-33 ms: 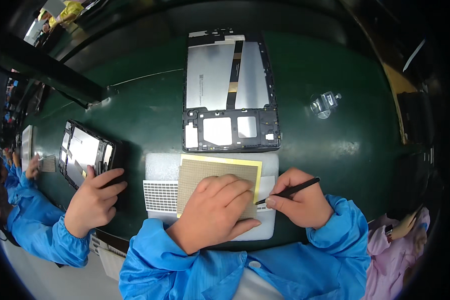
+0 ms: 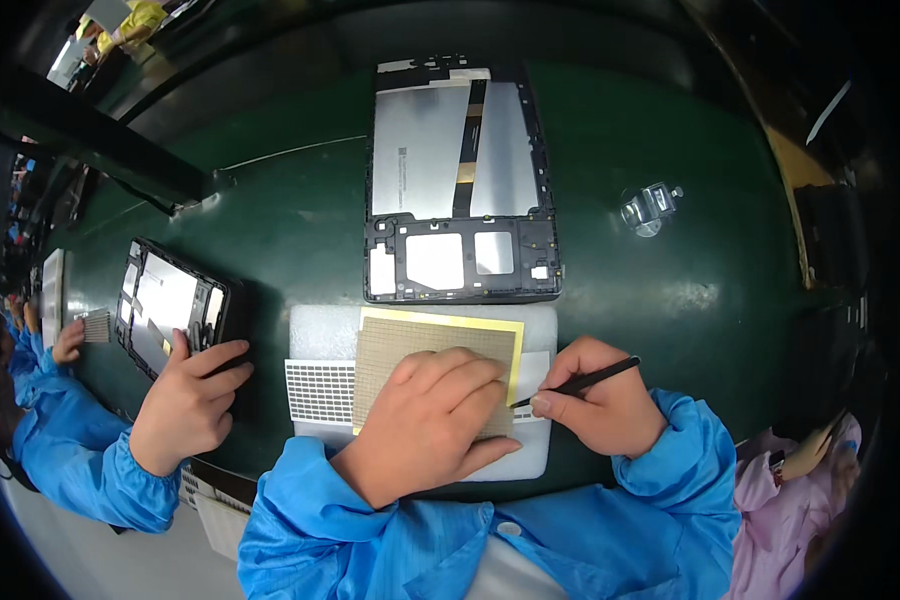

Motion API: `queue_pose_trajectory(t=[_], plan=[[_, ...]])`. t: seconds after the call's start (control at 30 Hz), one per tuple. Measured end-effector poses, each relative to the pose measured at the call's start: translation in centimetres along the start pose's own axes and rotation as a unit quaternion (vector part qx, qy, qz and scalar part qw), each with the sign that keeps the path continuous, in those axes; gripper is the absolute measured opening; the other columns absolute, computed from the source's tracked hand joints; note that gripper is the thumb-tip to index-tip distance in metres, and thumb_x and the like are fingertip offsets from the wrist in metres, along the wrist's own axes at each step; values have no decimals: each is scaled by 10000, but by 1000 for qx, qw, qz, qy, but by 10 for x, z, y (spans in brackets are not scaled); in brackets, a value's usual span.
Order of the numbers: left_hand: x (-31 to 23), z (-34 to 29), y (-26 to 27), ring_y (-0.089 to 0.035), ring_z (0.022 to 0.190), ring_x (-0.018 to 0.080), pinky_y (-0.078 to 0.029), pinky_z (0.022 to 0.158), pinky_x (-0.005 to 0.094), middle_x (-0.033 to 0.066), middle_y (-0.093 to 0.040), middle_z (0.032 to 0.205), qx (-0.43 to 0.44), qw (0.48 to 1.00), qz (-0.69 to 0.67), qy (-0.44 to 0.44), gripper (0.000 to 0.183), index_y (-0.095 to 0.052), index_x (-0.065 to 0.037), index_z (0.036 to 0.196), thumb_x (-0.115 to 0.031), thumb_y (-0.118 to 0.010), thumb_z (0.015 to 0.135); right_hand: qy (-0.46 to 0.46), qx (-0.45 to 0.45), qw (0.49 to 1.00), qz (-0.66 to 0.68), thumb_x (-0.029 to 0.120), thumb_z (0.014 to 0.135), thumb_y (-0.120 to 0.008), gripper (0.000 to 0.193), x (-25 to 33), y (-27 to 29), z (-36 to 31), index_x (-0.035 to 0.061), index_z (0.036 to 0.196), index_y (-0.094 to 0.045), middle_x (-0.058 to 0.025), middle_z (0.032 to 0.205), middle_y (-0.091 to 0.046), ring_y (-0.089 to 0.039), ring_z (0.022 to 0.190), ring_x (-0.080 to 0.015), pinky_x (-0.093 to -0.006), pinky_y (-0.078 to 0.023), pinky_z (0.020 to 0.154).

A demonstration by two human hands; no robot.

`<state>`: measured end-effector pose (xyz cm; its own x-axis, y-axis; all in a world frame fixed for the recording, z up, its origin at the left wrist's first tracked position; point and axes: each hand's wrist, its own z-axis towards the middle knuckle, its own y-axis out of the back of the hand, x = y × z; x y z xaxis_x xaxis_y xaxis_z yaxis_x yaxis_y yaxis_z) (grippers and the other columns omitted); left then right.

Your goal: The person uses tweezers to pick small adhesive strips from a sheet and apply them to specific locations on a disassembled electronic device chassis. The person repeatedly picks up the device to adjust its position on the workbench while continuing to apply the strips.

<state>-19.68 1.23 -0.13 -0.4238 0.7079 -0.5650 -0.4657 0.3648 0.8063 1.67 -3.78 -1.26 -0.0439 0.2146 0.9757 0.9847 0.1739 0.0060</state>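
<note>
My left hand (image 2: 432,418) lies flat on a tan gridded sheet (image 2: 395,345) with a yellow edge, its fingers stretched together. In my right hand (image 2: 602,405) is a pair of slim black tweezers (image 2: 598,375), pinched between thumb and fingers. Its tip meets the right edge of the gridded sheet. Beneath lies a white sheet of small dark rectangular stickers (image 2: 320,392), showing at the left and partly at the right. Both sheets rest on a white foam pad (image 2: 322,328). My left hand and the gridded sheet hide the middle of the sticker sheet.
Beyond the pad lies a large black device frame (image 2: 460,200) with silver panels on a green table (image 2: 670,330). A small clear plastic piece (image 2: 654,208) sits at the right. On the left, a co-worker's hand (image 2: 182,415) touches a second device frame (image 2: 170,305).
My hands, the tweezers and the sheets stay where they were. At the far left, a co-worker's other hand has shifted slightly beside a small striped sheet.
</note>
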Motion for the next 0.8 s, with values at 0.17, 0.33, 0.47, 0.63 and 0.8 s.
queue_pose_trajectory(t=[0.17, 0.33, 0.47, 0.63, 0.8], plan=[[1, 0, -4, -525, 1015, 260, -391, 848, 385, 68, -580, 1081, -15, 1000, -1, 2, 483, -592, -48, 997, -322, -767, 641, 38, -16, 999, -10, -4, 797, -682, 153, -5, 0, 0, 1, 867, -547, -63, 813, -582, -573, 744, -108, -252, -481, 638], [2, -2, -5, -526, 1010, 264, -393, 830, 385, 66, -577, 1085, -23, 1000, -1, -1, 470, -589, -52, 981, -319, -763, 635, 74, -105, 986, 103, -24, 795, -675, 144, 14, 0, 8, -6, 861, -548, -85, 828, -597, -615, 743, -126, -249, -499, 632], [1, -2, -3, -534, 1021, 254, -396, 830, 379, 62, -576, 1082, -17, 1000, 12, 1, 465, -586, -54, 991, -326, -747, 651, 189, -59, 980, 9, -37, 801, -654, 149, 41, -7, 45, -10, 865, -522, -82, 793, -599, -615, 743, -123, -250, -501, 626], [1, -4, -2, -539, 1019, 241, -398, 838, 372, 62, -575, 1086, -19, 1000, 8, -8, 458, -586, -54, 998, -338, -733, 671, 117, -41, 992, 5, 0, 815, -655, 150, 52, -20, 88, -16, 856, -512, -83, 780, -602, -615, 743, -116, -246, -496, 628], [3, -3, -1, -540, 1026, 247, -397, 855, 375, 68, -573, 1092, -17, 1000, 10, -17, 469, -583, -50, 1007, -349, -729, 677, 118, -74, 990, 31, -16, 821, -635, 150, 51, -13, 86, -6, 868, -493, -94, 787, -602, -631, 715, -141, -266, -531, 641]])
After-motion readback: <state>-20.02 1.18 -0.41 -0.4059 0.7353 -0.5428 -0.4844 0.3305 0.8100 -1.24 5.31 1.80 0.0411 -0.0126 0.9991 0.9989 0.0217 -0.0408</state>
